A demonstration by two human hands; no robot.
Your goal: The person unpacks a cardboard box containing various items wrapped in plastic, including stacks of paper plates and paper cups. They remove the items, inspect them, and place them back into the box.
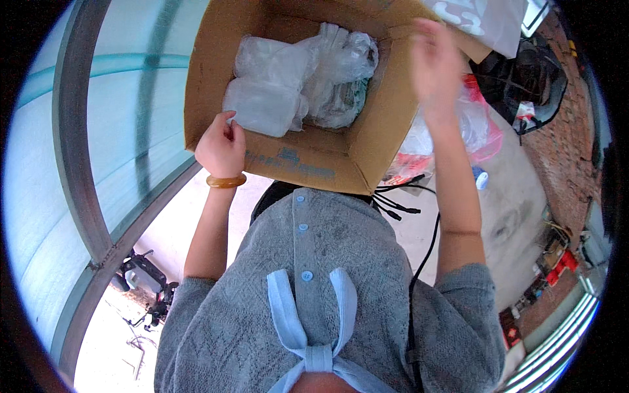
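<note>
An open cardboard box (295,165) stands right in front of me, its inside facing up. In it lie clear plastic bags (341,78), crumpled on the right, and flat stacks of whitish translucent plastic (262,105) on the left. My left hand (221,147), with an amber bangle on the wrist, is closed over the box's near left rim, thumb and forefinger at the edge. My right hand (436,65) is raised by the box's right wall. Motion blurs its fingers, so whether it touches the cardboard cannot be made out.
Right of the box lie pink and clear plastic bags (481,121), with a black bag (534,82) beyond. Black cables (396,200) hang below the box's near right corner. A metal frame with pale panels (82,131) rises on the left. A parked vehicle (147,281) shows at lower left.
</note>
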